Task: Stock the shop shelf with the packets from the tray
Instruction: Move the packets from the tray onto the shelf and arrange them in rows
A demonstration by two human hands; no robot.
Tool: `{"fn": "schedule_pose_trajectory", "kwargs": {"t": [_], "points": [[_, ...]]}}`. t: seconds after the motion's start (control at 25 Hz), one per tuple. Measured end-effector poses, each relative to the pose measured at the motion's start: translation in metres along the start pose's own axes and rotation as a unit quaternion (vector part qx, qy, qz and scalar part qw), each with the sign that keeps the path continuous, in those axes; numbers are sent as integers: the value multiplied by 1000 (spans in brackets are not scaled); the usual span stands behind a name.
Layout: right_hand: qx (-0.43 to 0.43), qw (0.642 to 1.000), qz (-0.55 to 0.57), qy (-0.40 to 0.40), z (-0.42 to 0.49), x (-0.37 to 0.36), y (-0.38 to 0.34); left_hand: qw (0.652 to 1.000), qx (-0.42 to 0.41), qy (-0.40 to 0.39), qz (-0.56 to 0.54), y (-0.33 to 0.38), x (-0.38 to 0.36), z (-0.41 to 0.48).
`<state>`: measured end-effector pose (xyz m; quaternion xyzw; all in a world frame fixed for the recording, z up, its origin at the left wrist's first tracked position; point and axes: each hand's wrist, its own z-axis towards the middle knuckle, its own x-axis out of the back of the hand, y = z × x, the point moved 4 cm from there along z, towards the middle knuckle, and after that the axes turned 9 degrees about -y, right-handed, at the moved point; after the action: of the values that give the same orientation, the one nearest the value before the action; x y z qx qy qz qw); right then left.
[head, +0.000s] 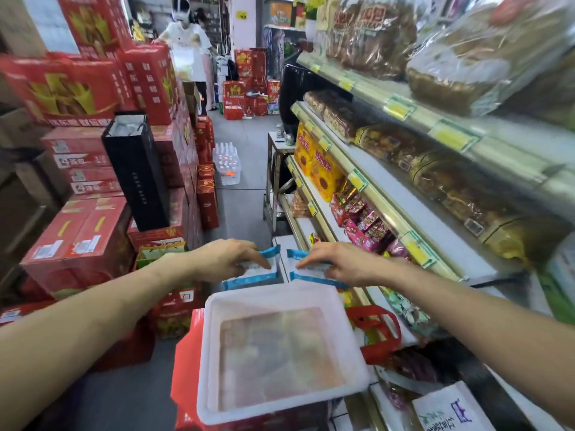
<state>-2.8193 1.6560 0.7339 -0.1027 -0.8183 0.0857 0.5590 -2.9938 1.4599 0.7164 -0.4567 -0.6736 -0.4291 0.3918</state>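
1. Left hand (228,258): palm down, beyond the tray's far edge. Its grip is closed, thumb and fingers pinching the top of the left packet (258,276).
2. Right hand (339,262): palm down, level with the left. Its grip is likewise closed, fingertips pinching the right packet (311,276).
3. Packets: white with blue borders, held side by side and just apart, clear of the tray. The right one lies near the front edge of the shelf (435,231); whether it touches cannot be told.
4. Tray (208,353): white, with a translucent floor, resting on a red box (183,368) beside the shelf's low tiers.
5. Shelf: on the right, its tiers carrying bagged goods behind yellow price tags.
6. Aisle: red cartons (77,237) stacked on the left with a black bag (137,172) leaning on them. A person (189,42) stands at the far end.
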Motion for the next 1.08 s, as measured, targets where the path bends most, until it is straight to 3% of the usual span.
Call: {"fn": "schedule_pose_trajectory", "kwargs": {"t": [0.2, 0.52, 0.88, 1.08], "points": [[-15, 998, -13, 59, -68, 120, -2, 997, -66, 47, -5, 36, 129, 4], [-68, 985, 36, 155, -241, 237, 13, 972, -213, 86, -59, 179, 291, 21], [-219, 950, 26, 219, -486, 217, 42, 921, -385, 52, 0, 412, 329, 87], [-350, 902, 55, 247, -631, 164, 36, 875, -482, 20, 35, 560, 309, 111]]}}
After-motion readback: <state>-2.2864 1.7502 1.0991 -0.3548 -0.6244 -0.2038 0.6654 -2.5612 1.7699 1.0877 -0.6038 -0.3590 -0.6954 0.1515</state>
